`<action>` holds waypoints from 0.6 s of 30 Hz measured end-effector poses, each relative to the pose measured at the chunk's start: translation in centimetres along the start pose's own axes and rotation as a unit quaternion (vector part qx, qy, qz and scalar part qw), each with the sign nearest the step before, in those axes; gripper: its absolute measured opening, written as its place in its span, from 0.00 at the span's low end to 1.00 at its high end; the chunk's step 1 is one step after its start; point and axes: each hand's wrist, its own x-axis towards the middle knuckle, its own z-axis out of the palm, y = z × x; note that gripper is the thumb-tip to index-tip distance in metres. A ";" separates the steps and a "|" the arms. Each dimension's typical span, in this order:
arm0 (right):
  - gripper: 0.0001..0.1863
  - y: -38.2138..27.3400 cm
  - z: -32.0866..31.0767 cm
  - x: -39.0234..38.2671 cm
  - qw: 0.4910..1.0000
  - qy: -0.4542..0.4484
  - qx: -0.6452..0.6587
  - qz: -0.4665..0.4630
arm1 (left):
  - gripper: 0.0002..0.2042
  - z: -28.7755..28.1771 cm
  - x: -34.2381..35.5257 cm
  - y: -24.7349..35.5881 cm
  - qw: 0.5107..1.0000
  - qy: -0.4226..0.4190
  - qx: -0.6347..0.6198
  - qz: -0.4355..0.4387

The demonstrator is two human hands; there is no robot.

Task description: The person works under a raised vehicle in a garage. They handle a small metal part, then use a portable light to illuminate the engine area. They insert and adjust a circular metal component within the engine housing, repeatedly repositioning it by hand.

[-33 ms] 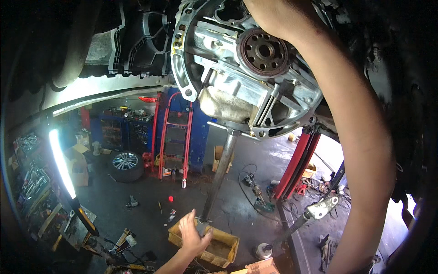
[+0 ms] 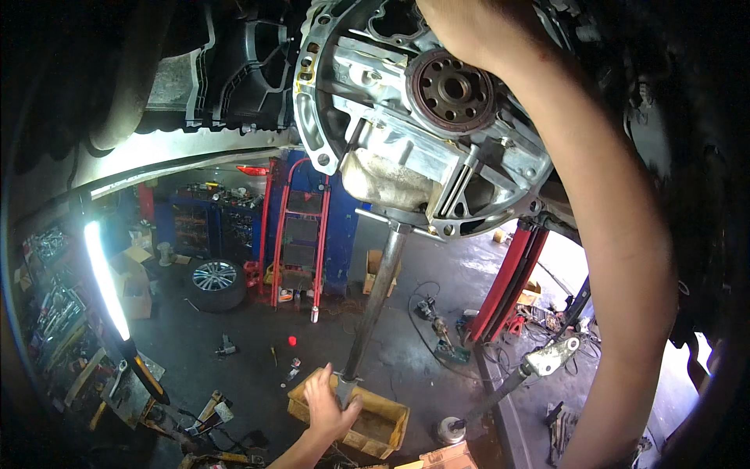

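Overhead is the bare metal end of an engine [image 2: 391,156], with a round holed flange [image 2: 453,88] ringed by a dark reddish-brown seal. My right arm comes up along the right side, and my right hand [image 2: 480,31] is at the top edge beside the flange. Its fingers are out of the picture. A long metal support pole [image 2: 376,301] stands under the engine, a crossbar at its head. Low in the middle, my left hand [image 2: 326,406] is beside the pole's lower end, fingers stretched and thumb apart. Whether it touches the pole I cannot tell.
A yellowish bin [image 2: 391,410] sits behind my left hand. At left hangs a lit work lamp [image 2: 107,277]. Farther back are a wheel [image 2: 217,283], a red ladder [image 2: 322,250] and a red post [image 2: 508,281]. Tools and cables lie on the floor.
My left hand has shifted very slightly downward by the pole. Otherwise everything looks the same.
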 end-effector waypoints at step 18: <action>0.40 -5.2 -3.0 -18.5 0.989 -0.132 -0.048 -0.040 | 0.48 -0.8 -10.5 -4.0 0.923 -0.297 -0.089 -0.226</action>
